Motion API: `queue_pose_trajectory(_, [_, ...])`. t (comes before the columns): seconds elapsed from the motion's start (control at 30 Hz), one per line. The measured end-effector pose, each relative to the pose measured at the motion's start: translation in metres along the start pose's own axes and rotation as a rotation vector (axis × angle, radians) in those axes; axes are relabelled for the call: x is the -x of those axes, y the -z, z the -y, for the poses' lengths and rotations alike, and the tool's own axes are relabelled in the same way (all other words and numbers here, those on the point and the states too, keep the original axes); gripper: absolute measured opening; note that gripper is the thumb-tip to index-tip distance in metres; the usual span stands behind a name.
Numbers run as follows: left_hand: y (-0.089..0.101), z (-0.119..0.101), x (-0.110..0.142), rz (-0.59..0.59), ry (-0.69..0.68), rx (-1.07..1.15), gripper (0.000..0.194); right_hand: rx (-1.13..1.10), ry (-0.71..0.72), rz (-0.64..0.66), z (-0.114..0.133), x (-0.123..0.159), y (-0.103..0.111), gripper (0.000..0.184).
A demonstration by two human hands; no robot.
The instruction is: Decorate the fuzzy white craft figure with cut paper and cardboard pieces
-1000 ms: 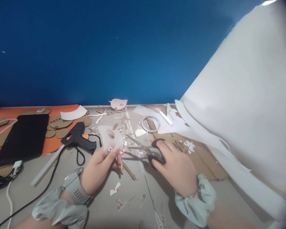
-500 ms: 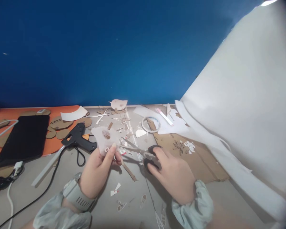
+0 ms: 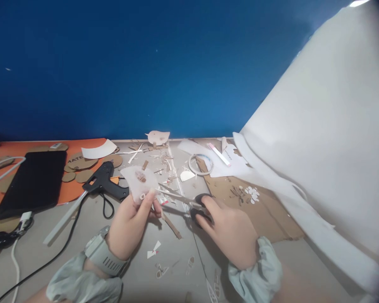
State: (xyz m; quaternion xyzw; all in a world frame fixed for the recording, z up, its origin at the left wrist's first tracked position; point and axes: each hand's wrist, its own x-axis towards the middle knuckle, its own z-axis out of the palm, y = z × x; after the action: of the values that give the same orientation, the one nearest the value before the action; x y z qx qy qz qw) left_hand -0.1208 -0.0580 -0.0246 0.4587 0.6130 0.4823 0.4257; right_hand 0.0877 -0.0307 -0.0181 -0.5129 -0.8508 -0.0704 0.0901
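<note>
My left hand (image 3: 131, 225) pinches a small translucent white sheet (image 3: 138, 182) with brown bits stuck on it, held up above the grey table (image 3: 82, 248). A grey watch sits on that wrist. My right hand (image 3: 230, 231) grips the black handles of a pair of scissors (image 3: 189, 202). The blades point left and touch the sheet's right edge. Paper and cardboard scraps lie under and around both hands.
A black glue gun (image 3: 104, 184) with its cord lies left of the sheet. A black tablet (image 3: 31, 183) rests on an orange mat (image 3: 15, 148) with cardboard discs (image 3: 82, 162). A tape ring (image 3: 201, 164), a cardboard sheet (image 3: 255, 206) and a large white paper roll (image 3: 328, 139) fill the right.
My right hand slid the scissors left toward the sheet, and my left hand lowered and shifted the sheet slightly left. The blades now meet the sheet's edge.
</note>
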Motion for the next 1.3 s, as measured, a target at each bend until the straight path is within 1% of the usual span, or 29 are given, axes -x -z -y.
queue_pose_trajectory(0.27, [-0.0004, -0.0014, 0.0001, 0.016, 0.001, -0.027, 0.039, 0.068, 0.034, -0.017, -0.0018, -0.0008, -0.0013, 0.01])
queue_pose_trajectory(0.47, [-0.0003, 0.001, 0.0006, 0.036, 0.041, 0.023, 0.038, 0.083, 0.035, -0.006, -0.0005, -0.0022, -0.0002, 0.012])
queue_pose_trajectory(0.63, [-0.0008, 0.0011, -0.0002, 0.036, 0.038, 0.031, 0.039, 0.054, 0.025, 0.007, -0.0014, -0.0024, -0.0005, 0.013])
queue_pose_trajectory(0.83, [-0.0013, 0.0011, 0.0003, 0.045, 0.011, 0.055, 0.038, -0.03, -0.014, -0.031, -0.0042, -0.0038, -0.0017, 0.016])
queue_pose_trajectory(1.07, [-0.0019, -0.0029, 0.0012, 0.05, 0.021, 0.046, 0.036, -0.035, -0.012, 0.065, -0.0035, -0.0023, 0.0002, 0.01])
queue_pose_trajectory(1.17, [-0.0017, -0.0018, 0.0002, 0.046, 0.004, 0.041, 0.036, -0.081, -0.023, 0.098, -0.0032, -0.0028, 0.0013, 0.008])
queue_pose_trajectory(1.3, [-0.0007, 0.0018, -0.0016, 0.073, 0.008, 0.034, 0.036, -0.152, -0.013, 0.138, -0.0054, -0.0045, 0.0023, 0.008])
